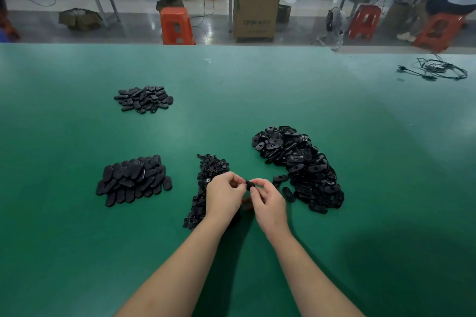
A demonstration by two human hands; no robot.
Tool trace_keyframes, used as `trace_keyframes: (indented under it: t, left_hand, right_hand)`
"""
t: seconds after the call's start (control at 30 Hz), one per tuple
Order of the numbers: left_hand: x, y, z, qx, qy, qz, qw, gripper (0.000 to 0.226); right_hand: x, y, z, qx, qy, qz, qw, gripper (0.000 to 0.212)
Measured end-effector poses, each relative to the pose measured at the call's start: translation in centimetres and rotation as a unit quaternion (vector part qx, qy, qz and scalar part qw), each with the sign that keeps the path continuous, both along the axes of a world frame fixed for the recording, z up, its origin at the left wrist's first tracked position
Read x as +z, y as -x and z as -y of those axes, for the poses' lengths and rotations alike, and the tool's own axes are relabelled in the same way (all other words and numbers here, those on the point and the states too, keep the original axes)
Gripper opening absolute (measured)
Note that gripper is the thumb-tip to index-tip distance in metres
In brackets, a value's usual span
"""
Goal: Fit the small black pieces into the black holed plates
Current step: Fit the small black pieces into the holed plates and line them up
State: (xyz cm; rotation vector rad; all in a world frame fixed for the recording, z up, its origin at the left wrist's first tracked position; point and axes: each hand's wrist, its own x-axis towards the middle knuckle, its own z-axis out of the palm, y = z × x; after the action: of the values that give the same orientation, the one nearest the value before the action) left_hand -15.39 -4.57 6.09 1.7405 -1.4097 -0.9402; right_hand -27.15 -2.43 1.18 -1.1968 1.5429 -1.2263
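Green table: plate pinched between both hands' fingertips

Single head-worn wide-angle view, looks forward and down over green table; hands near, far benches probably slightly distorted.

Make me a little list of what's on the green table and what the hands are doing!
table: green mat
hands: left hand and right hand together pinch one black plate
small pieces: strip-shaped pile just left of the hands
holed plates: big heap on the right
near left: pile of oval plates
far left: smaller pile
far right corner: black cable
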Motion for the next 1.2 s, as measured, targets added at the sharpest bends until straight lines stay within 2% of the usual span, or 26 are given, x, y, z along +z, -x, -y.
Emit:
trace_keyframes:
  t: [0.1,0.2,0.27,0.37,0.53,1.2]
  left_hand:
    - [0.02,-0.08,0.04,0.016,0.007,0.016,1.000,0.010]
    - [-0.19,-0.25,-0.05,0.010,0.000,-0.008,1.000,0.020]
    - [-0.28,-0.19,-0.01,-0.007,-0.005,-0.015,1.000,0.019]
    - [-0.33,-0.13,0.10,-0.026,0.000,-0.013,1.000,0.011]
    - [-0.33,-0.17,0.08,-0.034,-0.018,-0.056,0.998,0.004]
    - [-0.35,0.40,-0.27,-0.022,-0.026,-0.012,0.999,0.007]
  right_hand:
    - [-0.04,0.14,-0.02,0.001,-0.004,0.030,1.000,0.020]
    - [-0.02,0.12,-0.02,0.002,-0.004,0.060,0.998,0.024]
    - [0.02,0.14,0.03,0.000,-0.007,0.073,0.997,0.023]
    - [-0.02,0.24,0.14,-0.005,-0.009,0.067,0.998,0.019]
    - [0.04,0.17,0.11,-0.014,0.002,0.043,0.999,0.013]
    - [0.53,0.09,-0.05,-0.004,-0.006,0.046,0.999,0.019]
